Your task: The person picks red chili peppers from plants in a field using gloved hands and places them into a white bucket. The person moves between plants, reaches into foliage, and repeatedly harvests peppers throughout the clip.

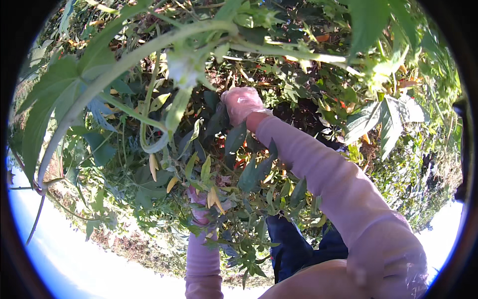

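Note:
My right hand (242, 102), in a thin clear plastic glove, reaches deep into pepper plants. Its fingers look curled, but leaves and the hand's own back hide whatever is in them. My left hand (201, 202) is lower down and largely covered by foliage. Right in front of it hang pale yellow peppers (213, 199); whether the fingers touch them cannot be told. More yellow peppers (153, 167) dangle to the left. Small red peppers (241, 163) show among the shaded leaves between my hands. Dark green leaves (236, 139) overlap the right wrist.
A thick curved green stem (138, 56) with broad lobed leaves (56, 93) crosses the view close to the camera. Large drooping leaves (390, 119) hang at the right. My dark blue trousers (287, 239) are below, behind the plants.

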`<state>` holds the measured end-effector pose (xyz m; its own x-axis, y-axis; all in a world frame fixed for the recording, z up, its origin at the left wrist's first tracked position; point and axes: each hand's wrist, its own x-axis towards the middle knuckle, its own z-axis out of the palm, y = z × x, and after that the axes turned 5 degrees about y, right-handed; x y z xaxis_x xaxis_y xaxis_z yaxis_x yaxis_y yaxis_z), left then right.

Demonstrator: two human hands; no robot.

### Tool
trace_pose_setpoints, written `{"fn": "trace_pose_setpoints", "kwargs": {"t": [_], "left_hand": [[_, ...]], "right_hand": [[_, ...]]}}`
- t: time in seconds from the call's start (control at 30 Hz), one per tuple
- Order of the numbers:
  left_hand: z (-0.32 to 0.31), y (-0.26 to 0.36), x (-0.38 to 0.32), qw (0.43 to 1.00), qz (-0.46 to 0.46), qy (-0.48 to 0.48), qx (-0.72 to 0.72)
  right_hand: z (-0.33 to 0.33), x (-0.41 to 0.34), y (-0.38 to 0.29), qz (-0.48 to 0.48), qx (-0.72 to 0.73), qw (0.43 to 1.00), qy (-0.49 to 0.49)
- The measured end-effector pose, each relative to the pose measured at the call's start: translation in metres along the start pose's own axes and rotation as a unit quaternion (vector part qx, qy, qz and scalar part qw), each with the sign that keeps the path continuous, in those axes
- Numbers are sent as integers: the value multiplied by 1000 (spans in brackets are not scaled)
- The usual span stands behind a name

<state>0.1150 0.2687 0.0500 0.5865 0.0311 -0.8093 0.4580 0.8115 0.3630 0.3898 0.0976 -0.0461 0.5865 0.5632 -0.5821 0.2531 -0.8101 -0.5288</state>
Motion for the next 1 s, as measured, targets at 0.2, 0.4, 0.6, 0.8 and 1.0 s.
{"fn": "trace_pose_setpoints", "kwargs": {"t": [0.2,0.4,0.6,0.8,1.0], "left_hand": [[10,0,3,1000,10,17,18],[6,-2,-5,999,14,29,19],[8,-5,-3,998,32,36,29],[7,8,-27,997,36,50,43],[17,27,-59,995,24,66,73]], "right_hand": [[-2,15,-24,56,-12,998,3],[8,3,16,12,2,999,38],[12,-69,110,133,713,682,90],[-1,-122,109,234,640,731,1],[43,-126,100,61,184,977,-87]]}}
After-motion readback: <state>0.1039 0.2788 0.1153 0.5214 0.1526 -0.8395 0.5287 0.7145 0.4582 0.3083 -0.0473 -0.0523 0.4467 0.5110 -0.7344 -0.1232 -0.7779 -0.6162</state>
